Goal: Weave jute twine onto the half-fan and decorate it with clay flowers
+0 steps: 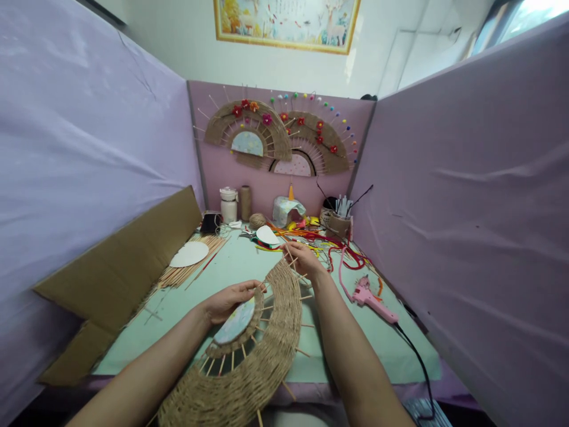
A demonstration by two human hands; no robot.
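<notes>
A woven twine fan (267, 350) with wooden sticks poking out of its rim is tilted in front of me, over the table's near edge. Its small half-round centre is covered in pale blue patterned material. My left hand (231, 301) grips this centre piece near its upper end, thumb on the face. At the fan's upper tip, my right hand (304, 260) has its fingers closed around the sticks and the end of the weave. Just beyond the right hand lies a white oval piece (267, 235) among scissors and cords.
A pink glue gun (373, 301) with a black cord lies at right. Red and orange cords (351, 256) spread near a stick holder (340, 224). Thin sticks (195, 268) and a cardboard sheet (133, 255) are at left. Two finished fans (320, 142) hang on the back partition.
</notes>
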